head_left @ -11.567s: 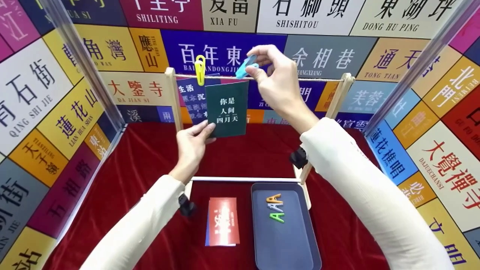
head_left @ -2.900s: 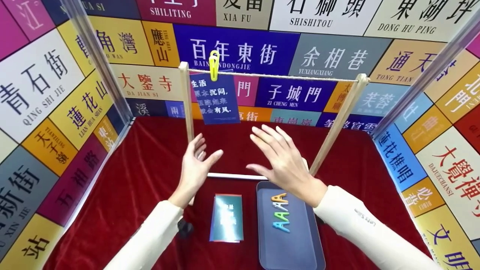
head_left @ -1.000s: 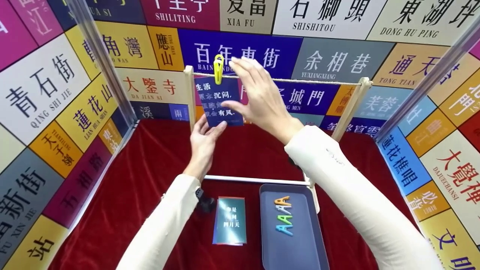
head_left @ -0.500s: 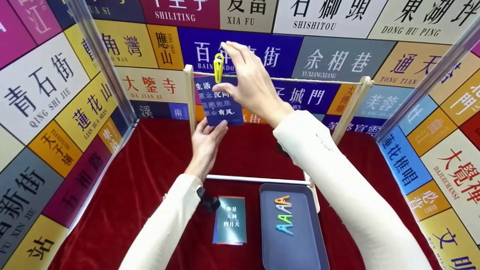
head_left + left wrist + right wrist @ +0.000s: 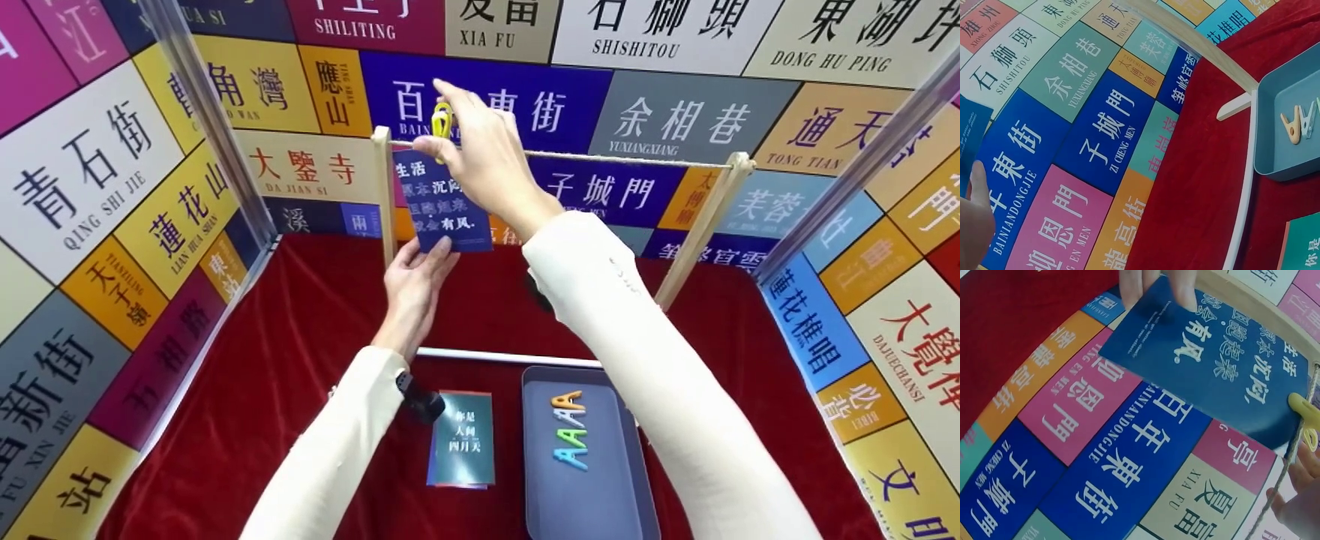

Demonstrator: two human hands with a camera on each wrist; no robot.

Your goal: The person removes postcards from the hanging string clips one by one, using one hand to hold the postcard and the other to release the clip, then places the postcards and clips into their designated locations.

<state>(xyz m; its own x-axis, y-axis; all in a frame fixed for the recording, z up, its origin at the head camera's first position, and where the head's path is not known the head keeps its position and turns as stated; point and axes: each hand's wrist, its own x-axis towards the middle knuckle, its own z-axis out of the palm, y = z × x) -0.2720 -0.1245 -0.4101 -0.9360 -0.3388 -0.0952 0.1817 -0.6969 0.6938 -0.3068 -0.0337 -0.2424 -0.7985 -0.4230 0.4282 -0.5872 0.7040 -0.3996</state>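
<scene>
A dark blue card (image 5: 457, 199) with white writing hangs from the cord (image 5: 630, 158), fixed near its top edge by a yellow clothespin (image 5: 442, 120). Its lower edge is pinched by my left hand (image 5: 412, 289), thumb in front and fingers behind. My right hand (image 5: 487, 154) is raised at the clothespin, thumb and fingers spread around it. In the right wrist view, the clothespin (image 5: 1304, 410) sits on the cord at the card's end, just above the right fingers (image 5: 1297, 486). Whether they touch it I cannot tell. The left wrist view shows only a corner of the card (image 5: 970, 132).
The cord spans a wooden frame (image 5: 701, 232) with a white bottom bar (image 5: 510, 358). On red cloth lie a stack of cards, a green card (image 5: 469, 457) on top, and a grey tray (image 5: 592, 502) with orange, white, green and blue clothespins (image 5: 570, 456). Patterned walls stand around.
Earlier, the green card was held at the cord with the blue clothespin; now it lies on the stack and that clothespin in the tray. The right hand has moved left and up around the yellow clothespin.
</scene>
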